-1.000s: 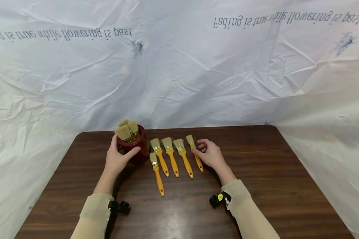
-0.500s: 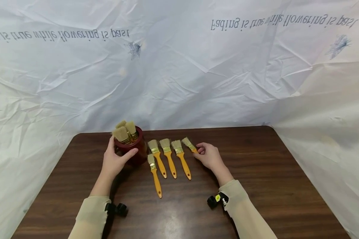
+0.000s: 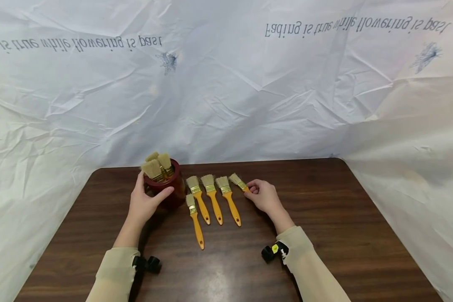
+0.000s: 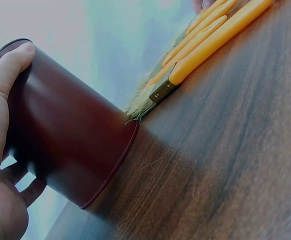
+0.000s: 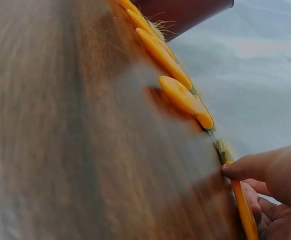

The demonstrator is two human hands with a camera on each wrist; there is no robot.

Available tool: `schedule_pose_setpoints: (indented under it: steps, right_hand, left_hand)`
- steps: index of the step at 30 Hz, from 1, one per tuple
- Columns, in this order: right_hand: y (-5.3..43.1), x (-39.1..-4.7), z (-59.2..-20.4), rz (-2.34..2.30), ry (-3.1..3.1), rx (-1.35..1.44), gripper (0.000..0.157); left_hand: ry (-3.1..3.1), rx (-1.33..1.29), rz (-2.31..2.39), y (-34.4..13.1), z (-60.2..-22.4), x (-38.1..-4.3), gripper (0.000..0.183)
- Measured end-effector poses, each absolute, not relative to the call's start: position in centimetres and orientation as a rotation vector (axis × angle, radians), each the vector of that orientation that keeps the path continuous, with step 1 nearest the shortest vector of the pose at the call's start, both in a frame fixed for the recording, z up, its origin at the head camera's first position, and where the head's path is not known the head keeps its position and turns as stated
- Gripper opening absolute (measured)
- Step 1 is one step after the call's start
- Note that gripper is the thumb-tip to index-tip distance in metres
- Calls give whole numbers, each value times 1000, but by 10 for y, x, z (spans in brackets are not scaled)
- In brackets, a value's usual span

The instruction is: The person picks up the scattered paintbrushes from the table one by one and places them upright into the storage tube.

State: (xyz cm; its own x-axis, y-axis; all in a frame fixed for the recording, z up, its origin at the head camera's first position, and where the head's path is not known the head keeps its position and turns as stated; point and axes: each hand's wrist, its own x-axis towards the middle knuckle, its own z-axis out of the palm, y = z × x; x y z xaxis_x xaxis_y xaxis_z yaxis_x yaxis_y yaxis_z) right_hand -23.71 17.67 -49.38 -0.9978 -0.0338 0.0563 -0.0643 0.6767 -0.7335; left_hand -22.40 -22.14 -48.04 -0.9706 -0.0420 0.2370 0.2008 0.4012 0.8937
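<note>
My left hand (image 3: 144, 204) grips a dark red cylindrical cup (image 3: 178, 184), thumb on the near side and fingers around the far side. In the left wrist view the cup (image 4: 75, 120) stands upright on the table. Several paintbrushes (image 3: 164, 161) poke out of it, bristles up. My right hand (image 3: 266, 197) pinches the yellow handle of the rightmost paintbrush (image 3: 238, 181), whose bristles point up and left. The right wrist view shows my thumb and fingers on that handle (image 5: 244, 212), low beside the tabletop. Part of the handle is hidden behind my hand in the head view.
Between my hands several more paintbrushes lie on the brown wooden table (image 3: 219, 277), bristles away from me. The nearest one, a narrow brush (image 3: 197, 228), sits closer to me than the row. White printed cloth (image 3: 226, 84) hangs behind the table's back edge.
My right hand has taken hold of the rightmost paintbrush, which has turned so its bristles lean further left. My left hand keeps its grip on the cup.
</note>
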Motion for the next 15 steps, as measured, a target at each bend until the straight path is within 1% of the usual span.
schedule_pose_setpoints:
  steps: [4, 8, 15]
  right_hand:
    - [180, -238, -492, 1329, -2810, 74, 26]
    - [185, -238, -489, 1512, -2748, 64, 30]
    - [187, -237, -475, 1720, -2604, 128, 35]
  left_hand:
    - [-2439, -136, -1593, -222, -480, -224, 107]
    - [-2447, -131, -1590, -222, -480, -224, 108]
    - [-2452, -134, -1586, -222, -481, -224, 107]
